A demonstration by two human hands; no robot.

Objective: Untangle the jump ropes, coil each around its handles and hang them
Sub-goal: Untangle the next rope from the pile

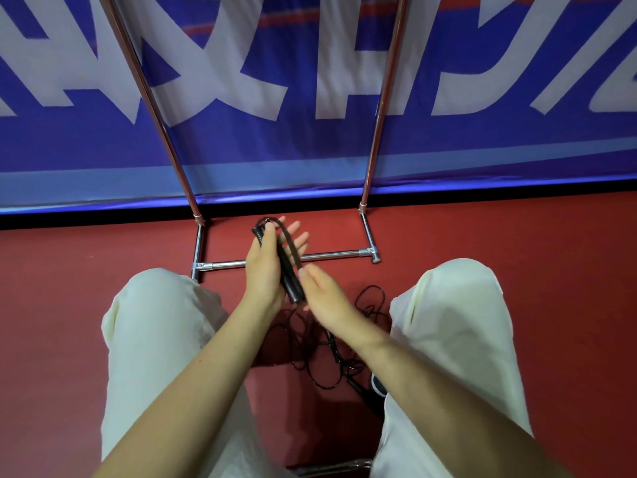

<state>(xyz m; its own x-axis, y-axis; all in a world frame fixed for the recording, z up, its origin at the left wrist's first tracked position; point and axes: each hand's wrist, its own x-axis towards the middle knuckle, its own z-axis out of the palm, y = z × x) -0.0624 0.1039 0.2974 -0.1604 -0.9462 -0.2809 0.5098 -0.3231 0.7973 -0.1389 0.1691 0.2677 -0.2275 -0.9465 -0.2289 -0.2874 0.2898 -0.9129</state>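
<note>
A: Where are the black handles (289, 270)?

B: In the left hand (265, 267). They lie across its palm as one bundle, slanting from beyond the fingertips down past the heel of the hand. The thumb presses on the upper end; the four fingers (298, 238) are stretched out straight behind the bundle, spread a little.

A: And the cord?

B: A short loop of black cord (272, 220) curls over the top end of the handles, just above the thumb tip. Whether it is wound round them I cannot tell.

A: The right hand (325, 298)?

B: Just beside the lower end of the handles. Its fingers are relaxed, nearly straight, the tips close to the handles; I cannot tell if they touch. It grips nothing that I can see.

A: Anything below?

B: A tangle of black rope (331, 353) lies on the red floor (62, 305) under the right wrist, between the knees in pale trousers (158, 332). Beyond the fingertips stands a chrome rack (331, 255), its base bar passing behind the left hand, in front of a blue banner (310, 63).
</note>
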